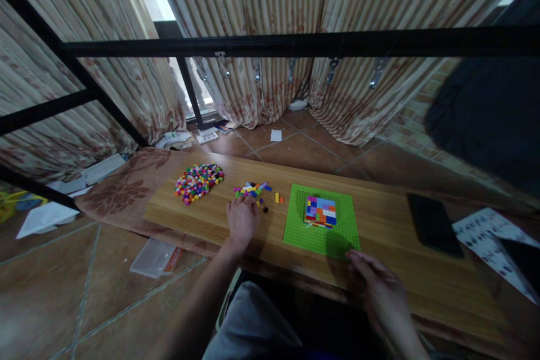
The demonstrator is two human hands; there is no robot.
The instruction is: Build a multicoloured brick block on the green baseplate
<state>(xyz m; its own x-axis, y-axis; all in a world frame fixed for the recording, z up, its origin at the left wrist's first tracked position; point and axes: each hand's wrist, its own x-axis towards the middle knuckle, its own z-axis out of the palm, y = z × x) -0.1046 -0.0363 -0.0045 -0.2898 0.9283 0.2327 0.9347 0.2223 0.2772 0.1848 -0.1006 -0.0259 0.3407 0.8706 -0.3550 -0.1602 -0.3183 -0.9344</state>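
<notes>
My left hand (243, 219) reaches to a small pile of mixed toy bricks (252, 188), fingers curled down at its near edge. Its fingertips are too small to make out, and so is anything between them. Thumb and fingers of my right hand (377, 278) are pinched together by the near right corner of a green baseplate (295, 219). Whether they hold a brick or the plate's edge I cannot tell. On the baseplate stands a low, roughly square block of multicoloured bricks (321, 211). A yellow brick (277, 197) and an orange brick (281, 199) lie between pile and plate.
A larger heap of colourful bricks (199, 181) lies on the left of the wooden table (379, 219). At the right are a dark flat device (434, 225) and a printed sheet (485, 236). A black metal frame bar (270, 45) crosses beyond the table, before curtains.
</notes>
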